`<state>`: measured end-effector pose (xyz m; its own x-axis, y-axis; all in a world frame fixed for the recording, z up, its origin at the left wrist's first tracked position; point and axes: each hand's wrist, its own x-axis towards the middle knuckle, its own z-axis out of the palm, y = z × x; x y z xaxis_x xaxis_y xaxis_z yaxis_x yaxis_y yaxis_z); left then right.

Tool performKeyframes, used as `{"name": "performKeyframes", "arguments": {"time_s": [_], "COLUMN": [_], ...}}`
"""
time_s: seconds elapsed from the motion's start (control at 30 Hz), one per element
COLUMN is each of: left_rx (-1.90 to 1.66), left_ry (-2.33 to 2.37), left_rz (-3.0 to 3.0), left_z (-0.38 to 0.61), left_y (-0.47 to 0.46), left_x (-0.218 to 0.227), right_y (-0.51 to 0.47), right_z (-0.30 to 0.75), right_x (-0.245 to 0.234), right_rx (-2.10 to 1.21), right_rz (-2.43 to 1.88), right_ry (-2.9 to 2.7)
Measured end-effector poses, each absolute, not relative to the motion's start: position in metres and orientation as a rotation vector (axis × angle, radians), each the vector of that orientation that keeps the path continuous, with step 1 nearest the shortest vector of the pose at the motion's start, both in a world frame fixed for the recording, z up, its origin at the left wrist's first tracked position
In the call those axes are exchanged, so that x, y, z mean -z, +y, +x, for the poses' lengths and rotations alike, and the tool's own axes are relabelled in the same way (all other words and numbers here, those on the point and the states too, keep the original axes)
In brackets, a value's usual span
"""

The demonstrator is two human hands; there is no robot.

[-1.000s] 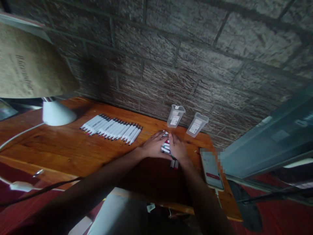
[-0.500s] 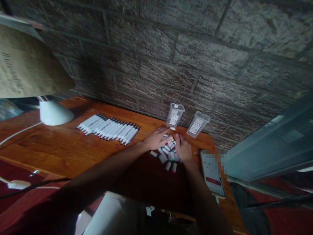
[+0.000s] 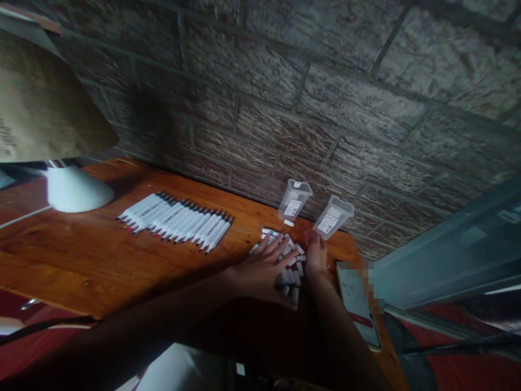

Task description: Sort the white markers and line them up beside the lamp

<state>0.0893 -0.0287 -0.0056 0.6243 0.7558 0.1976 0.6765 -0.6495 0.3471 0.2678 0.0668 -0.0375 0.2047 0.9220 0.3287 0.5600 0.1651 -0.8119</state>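
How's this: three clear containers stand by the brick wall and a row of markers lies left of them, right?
Wrong count: the head view shows two clear containers by the brick wall, not three. The row of markers does lie left of them.

White markers (image 3: 175, 220) with dark caps; reddish-brown wooden table (image 3: 81, 255); grey brick-patterned wall (image 3: 285, 81).

No writing is legible. Two clear plastic tubs (image 3: 295, 198) against the brick wall each carry a small white label (image 3: 292, 208) with a red mark and dark lines, too small to read. Dark print on the brown cardboard (image 3: 40, 108) at left is blurred. The phone screen (image 3: 360, 309) is pixelated.
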Motion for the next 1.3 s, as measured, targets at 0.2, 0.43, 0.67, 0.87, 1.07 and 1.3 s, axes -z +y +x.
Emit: {"name": "performKeyframes", "arguments": {"time_s": [0.2, 0.43, 0.67, 0.87, 1.07, 1.3], "left_rx": [-0.521, -0.599, -0.725, -0.869, -1.124, -1.144], "left_ry": [1.355, 1.536, 1.426, 1.423, 1.504, 1.569], "left_rz": [2.477, 2.278, 2.394, 2.3, 2.17, 2.091], "left_z": [0.074, 0.063, 0.071, 0.071, 0.063, 0.063], "left_y": [-0.011, 0.014, 0.012, 0.018, 0.034, 0.035], "left_x": [0.0, 0.02, 0.029, 0.021, 0.017, 0.023], "right_y": [0.104, 0.106, 0.102, 0.1, 0.098, 0.092], "right_z": [0.254, 0.254, 0.258, 0.267, 0.281, 0.266], "right_x": [0.031, 0.032, 0.037, 0.033, 0.029, 0.031], "right_rx": [-0.464, -0.476, -0.555, -0.473, -0.416, -0.402], "right_rz": [-1.432, -1.39, -1.312, -1.384, -1.497, -1.521], "right_ry": [-1.616, -1.772, -1.742, -1.549, -1.51, -1.746]}}
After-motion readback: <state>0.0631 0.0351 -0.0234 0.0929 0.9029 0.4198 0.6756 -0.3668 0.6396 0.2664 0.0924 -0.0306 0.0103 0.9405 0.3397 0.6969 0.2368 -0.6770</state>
